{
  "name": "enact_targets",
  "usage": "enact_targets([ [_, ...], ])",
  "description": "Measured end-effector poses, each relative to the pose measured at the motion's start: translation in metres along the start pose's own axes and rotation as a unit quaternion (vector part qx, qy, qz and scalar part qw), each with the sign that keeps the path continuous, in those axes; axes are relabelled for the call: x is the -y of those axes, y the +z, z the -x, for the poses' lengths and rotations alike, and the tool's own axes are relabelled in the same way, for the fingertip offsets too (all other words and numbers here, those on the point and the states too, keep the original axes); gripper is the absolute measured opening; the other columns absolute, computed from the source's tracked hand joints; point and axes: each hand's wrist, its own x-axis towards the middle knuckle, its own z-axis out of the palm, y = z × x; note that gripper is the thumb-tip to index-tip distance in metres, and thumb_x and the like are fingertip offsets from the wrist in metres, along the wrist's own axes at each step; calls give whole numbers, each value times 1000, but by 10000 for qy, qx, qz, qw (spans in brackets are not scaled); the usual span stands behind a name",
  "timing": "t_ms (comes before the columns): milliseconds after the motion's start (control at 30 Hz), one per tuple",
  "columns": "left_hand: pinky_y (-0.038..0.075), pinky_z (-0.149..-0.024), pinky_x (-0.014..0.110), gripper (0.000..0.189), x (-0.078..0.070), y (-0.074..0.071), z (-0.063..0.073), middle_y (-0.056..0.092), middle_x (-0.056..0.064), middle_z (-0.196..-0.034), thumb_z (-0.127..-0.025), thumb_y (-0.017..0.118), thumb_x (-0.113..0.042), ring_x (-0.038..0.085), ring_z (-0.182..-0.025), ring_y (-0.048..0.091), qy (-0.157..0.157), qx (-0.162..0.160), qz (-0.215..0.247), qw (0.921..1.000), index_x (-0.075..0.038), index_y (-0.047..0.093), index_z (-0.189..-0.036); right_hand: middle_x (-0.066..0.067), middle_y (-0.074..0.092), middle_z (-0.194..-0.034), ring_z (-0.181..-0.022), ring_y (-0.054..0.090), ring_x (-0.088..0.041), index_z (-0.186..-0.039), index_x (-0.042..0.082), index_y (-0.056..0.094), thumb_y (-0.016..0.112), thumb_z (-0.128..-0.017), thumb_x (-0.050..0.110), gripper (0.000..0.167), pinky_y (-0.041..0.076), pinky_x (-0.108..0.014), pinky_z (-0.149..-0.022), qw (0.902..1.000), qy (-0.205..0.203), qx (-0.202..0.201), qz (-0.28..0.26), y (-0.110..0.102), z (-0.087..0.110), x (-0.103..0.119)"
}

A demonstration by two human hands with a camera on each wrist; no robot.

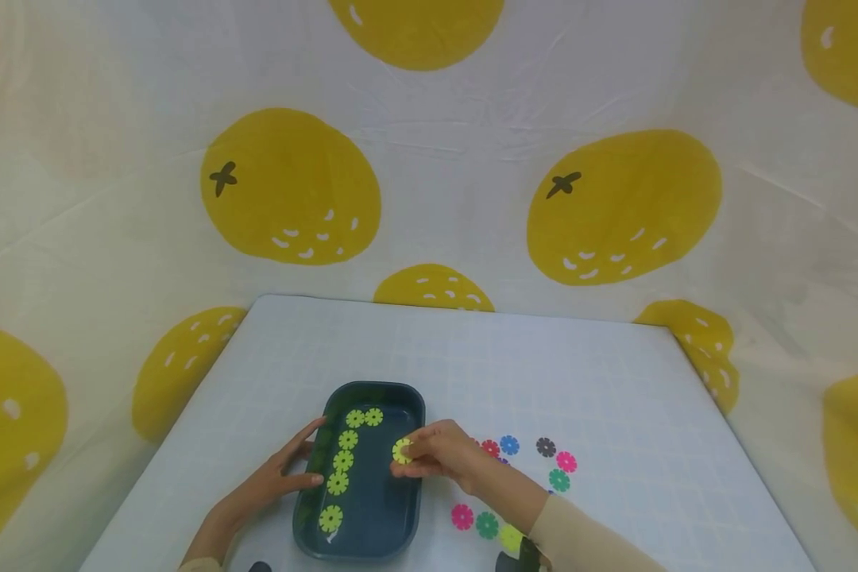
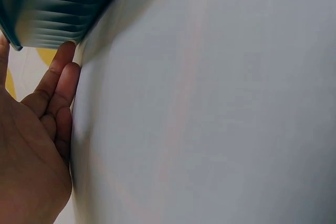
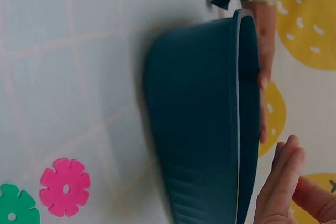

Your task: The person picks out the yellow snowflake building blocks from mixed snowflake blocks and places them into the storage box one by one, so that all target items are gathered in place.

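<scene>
A dark teal tray [image 1: 375, 504] stands on the table, with several yellow-green flower-shaped discs [image 1: 343, 460] lined up along its left side and far end. My left hand [image 1: 275, 477] rests against the tray's left side, thumb and fingers spread along the rim. In the left wrist view, the fingers [image 2: 63, 77] of that hand reach the tray's ribbed outer wall. Over the tray's right half, my right hand [image 1: 445, 454] pinches another yellow-green flower-shaped disc [image 1: 401, 450] between thumb and fingers. That disc is out of sight in the right wrist view.
Right of the tray, loose discs lie on the white table [image 1: 636, 477]: pink [image 1: 461, 516], green [image 1: 487, 525], blue [image 1: 510, 445], black [image 1: 546, 447] and others, some partly behind my right arm. A fruit-patterned cloth [image 1: 457, 183] hangs behind the table.
</scene>
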Motion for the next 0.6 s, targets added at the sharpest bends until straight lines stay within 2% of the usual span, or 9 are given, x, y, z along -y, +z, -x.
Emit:
enact_targets([
  [267,18,-109,77,88,-1,0,1,27,15,-162,-87,75,-34,40,-141,35,5,6,1,10000,-38,21,-157,-17,76,-93,-87,76,-25,-106,-2,70,68,-92,12,20,58,-21,-69,10000,-9,-33,37,1,-3,1],
  [600,19,-109,77,87,-1,1,2,35,14,-157,-87,75,-33,36,-137,38,7,-14,35,10000,-39,22,-156,-15,75,-91,-87,76,-25,-109,-2,68,69,-92,13,22,58,-21,-70,9999,-33,-101,123,3,-7,3],
])
